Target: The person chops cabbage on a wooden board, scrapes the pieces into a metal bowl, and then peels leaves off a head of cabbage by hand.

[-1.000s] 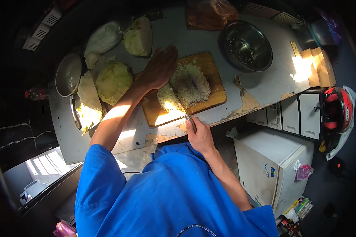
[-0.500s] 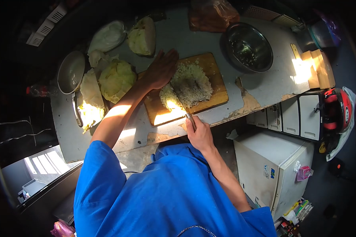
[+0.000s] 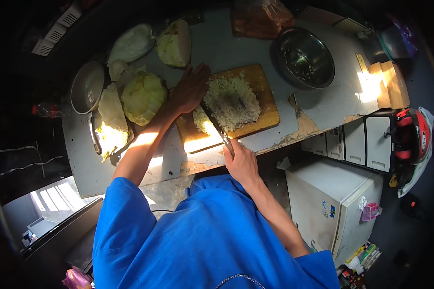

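Finely chopped pale cabbage (image 3: 234, 103) lies heaped on a wooden cutting board (image 3: 270, 98). My right hand (image 3: 242, 161) is wrapped round the handle of a knife (image 3: 216, 126), whose blade points up and left over the board, between the main heap and a smaller portion. At the board's upper left edge, my left hand (image 3: 190, 89) is stretched out flat near the far end of the blade; whether it touches the blade cannot be made out. A partly peeled cabbage (image 3: 143, 98) sits left of my left forearm, and a cut cabbage piece (image 3: 174, 44) lies beyond that hand.
A metal bowl (image 3: 305, 58) with a few bits inside stands right of the board. Behind are a bag of orange items (image 3: 261, 19) and a white bag (image 3: 131, 42). At left are a pale bowl (image 3: 88, 87) and loose leaves (image 3: 112, 113). Cardboard (image 3: 393, 84) sits far right.
The knife and my right hand have moved slightly left. My left hand has shifted a little left and down, with its fingers still extended.
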`<action>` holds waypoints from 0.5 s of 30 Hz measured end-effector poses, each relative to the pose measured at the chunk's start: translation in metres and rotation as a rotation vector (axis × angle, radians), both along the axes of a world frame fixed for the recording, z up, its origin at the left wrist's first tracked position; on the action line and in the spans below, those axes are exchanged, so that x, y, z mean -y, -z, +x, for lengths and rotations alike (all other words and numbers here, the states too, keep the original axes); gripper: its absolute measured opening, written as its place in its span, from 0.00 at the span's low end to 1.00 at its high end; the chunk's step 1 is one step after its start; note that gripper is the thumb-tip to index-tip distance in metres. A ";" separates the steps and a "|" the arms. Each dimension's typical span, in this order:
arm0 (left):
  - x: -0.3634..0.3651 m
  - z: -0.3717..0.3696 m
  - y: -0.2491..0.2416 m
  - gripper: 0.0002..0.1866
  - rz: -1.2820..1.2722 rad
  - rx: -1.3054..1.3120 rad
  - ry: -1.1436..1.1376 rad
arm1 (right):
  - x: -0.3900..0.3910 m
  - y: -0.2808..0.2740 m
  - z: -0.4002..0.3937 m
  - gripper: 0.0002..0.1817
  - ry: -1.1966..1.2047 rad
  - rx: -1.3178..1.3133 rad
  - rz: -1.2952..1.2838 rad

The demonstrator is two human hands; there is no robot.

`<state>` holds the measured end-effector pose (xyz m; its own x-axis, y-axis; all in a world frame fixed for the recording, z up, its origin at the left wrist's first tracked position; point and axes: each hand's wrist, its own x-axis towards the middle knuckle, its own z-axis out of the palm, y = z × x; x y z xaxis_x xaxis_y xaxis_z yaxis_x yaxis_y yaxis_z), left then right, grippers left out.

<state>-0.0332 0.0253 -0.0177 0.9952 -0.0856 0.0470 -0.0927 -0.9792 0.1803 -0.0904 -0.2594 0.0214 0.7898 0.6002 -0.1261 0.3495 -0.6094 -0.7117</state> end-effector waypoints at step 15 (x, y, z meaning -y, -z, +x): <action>0.114 -0.108 -0.014 0.36 -0.498 -0.107 -0.632 | 0.002 0.003 -0.008 0.24 0.143 -0.432 0.199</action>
<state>-0.1411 -0.0888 -0.0033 0.8498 0.4999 -0.1670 0.4934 -0.6432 0.5855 -0.0983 -0.2609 0.0184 0.7670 0.5355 -0.3535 -0.0799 -0.4669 -0.8807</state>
